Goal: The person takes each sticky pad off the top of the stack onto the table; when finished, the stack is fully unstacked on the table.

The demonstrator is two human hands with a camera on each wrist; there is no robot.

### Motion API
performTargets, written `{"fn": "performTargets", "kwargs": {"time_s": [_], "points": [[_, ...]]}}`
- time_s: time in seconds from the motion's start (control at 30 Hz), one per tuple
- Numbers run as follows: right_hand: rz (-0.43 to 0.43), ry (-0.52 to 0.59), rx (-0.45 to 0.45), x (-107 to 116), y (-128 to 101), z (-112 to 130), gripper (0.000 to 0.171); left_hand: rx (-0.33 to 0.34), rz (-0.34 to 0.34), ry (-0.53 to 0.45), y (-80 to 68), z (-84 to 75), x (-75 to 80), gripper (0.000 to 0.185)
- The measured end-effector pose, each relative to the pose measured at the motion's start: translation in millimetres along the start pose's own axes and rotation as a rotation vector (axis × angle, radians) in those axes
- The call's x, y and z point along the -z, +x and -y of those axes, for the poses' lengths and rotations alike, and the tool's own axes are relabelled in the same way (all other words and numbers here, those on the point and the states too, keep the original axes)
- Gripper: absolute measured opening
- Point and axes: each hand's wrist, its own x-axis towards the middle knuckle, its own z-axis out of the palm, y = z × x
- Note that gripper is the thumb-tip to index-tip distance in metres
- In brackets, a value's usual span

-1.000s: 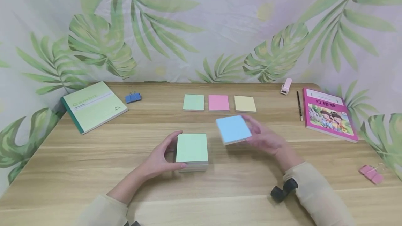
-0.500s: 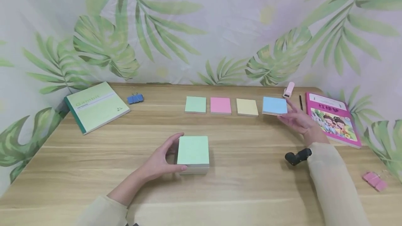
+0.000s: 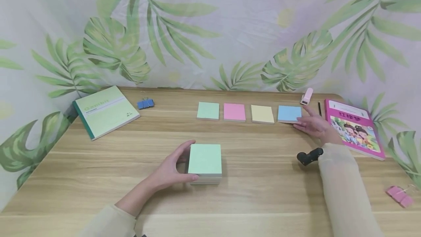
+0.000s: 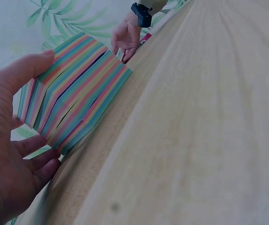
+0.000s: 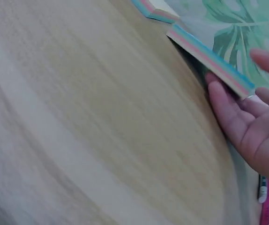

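now, by labels:
left hand (image 3: 167, 171): curled round the left side of the sticky-note block (image 3: 204, 162) on the desk (image 3: 98, 178); thumb on top edge.
right hand (image 3: 314, 124): fingers nearly straight, touching the blue pad (image 3: 289, 113) just left of it.
handling: likely light, layers slide; hold by opposite edges.

By the left hand (image 3: 167, 173), the stack (image 3: 204, 162) has a pale green top and sides striped pink, yellow, green and blue. Touching the right hand (image 3: 314, 125) is a light blue pad (image 3: 289, 113); left of it lie yellow (image 3: 262, 114), pink (image 3: 234, 112) and mint green (image 3: 208, 110) pads. Right of that hand, the book (image 3: 355, 127) is magenta. The table (image 3: 98, 171) is light woodgrain.
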Motion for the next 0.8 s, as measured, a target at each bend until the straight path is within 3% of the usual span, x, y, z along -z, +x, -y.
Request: {"fn": "performTargets", "kwargs": {"time_s": [0.13, 0.23, 0.4, 0.63, 0.8], "points": [[-0.012, -0.105, 0.015, -1.0, -6.2, 5.7, 0.081, -0.01, 0.003, 0.001, 0.8, 0.0, 0.0, 0.086], [-0.028, -0.256, 0.053, -3.5, -14.6, 11.9, 0.079, -0.01, 0.009, -0.005, 1.4, -0.3, 0.2, 0.086], [-0.039, -0.447, 0.164, -27.4, -28.7, 21.8, 0.078, -0.006, 0.004, 0.023, 1.4, -1.0, 1.5, 0.088], [0.218, -0.548, 0.356, -98.3, -41.5, 4.8, 0.069, 0.022, 0.008, 0.084, -0.3, -10.9, 7.9, 0.088], [0.363, -0.577, 0.386, -147.9, -47.3, -23.2, 0.073, 0.024, 0.049, 0.107, -3.6, -32.5, 12.2, 0.089]]}}
